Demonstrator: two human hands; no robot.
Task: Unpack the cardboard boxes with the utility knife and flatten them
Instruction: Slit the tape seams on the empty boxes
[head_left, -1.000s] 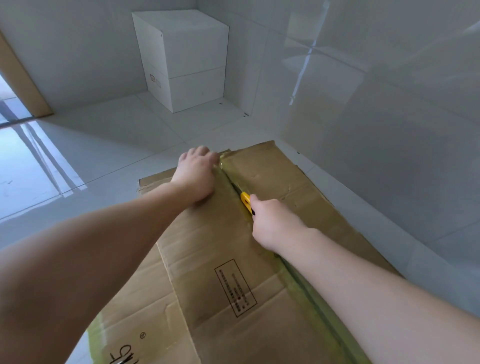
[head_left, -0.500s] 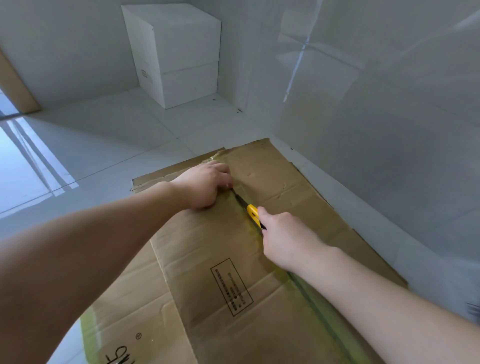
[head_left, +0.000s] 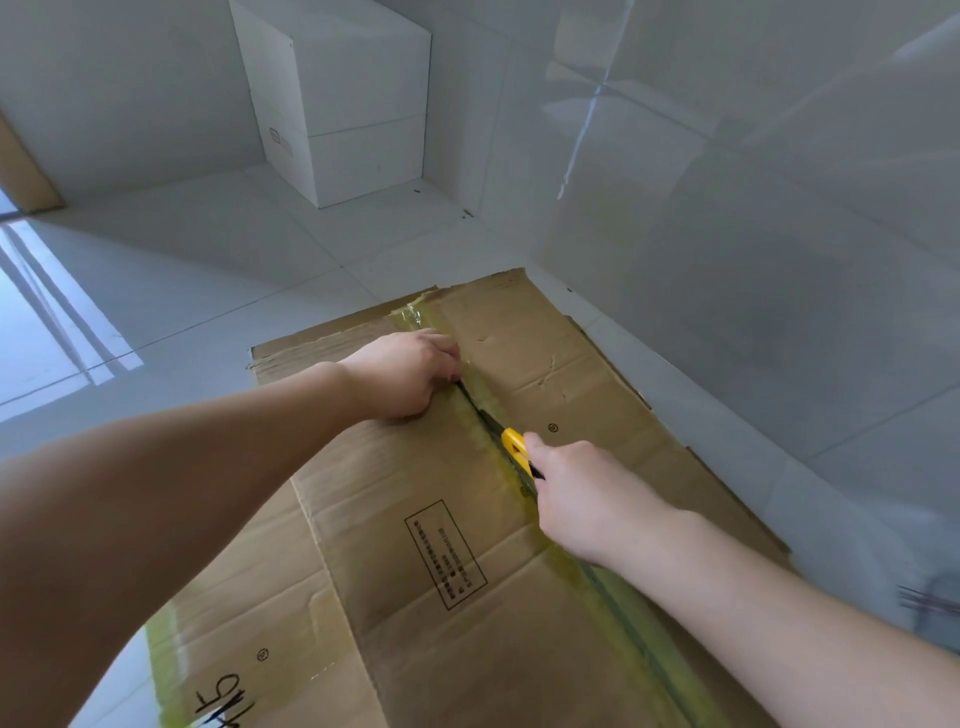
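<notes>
Cutting toward the body now — utility knife (head_left: 515, 446) has slid back along the taped seam (head_left: 613, 587) since a second ago; right hand (head_left: 587, 499) fingers wrapped round the handle; left hand (head_left: 402, 373) curled, pressing the cardboard box (head_left: 405, 519) on the floor (head_left: 234, 270) just beside the slit; far stretch looks cut, near stretch left.

A bare, tiled room, likely an unfurnished home interior.

I knelt in a corner where glossy pale floor tiles (head_left: 218, 270) met equally glossy tiled walls (head_left: 753, 218). A plain white box (head_left: 358, 104) stood against the wall, a wooden door frame (head_left: 21, 176) edged the left, and daylight striped the floor.
</notes>
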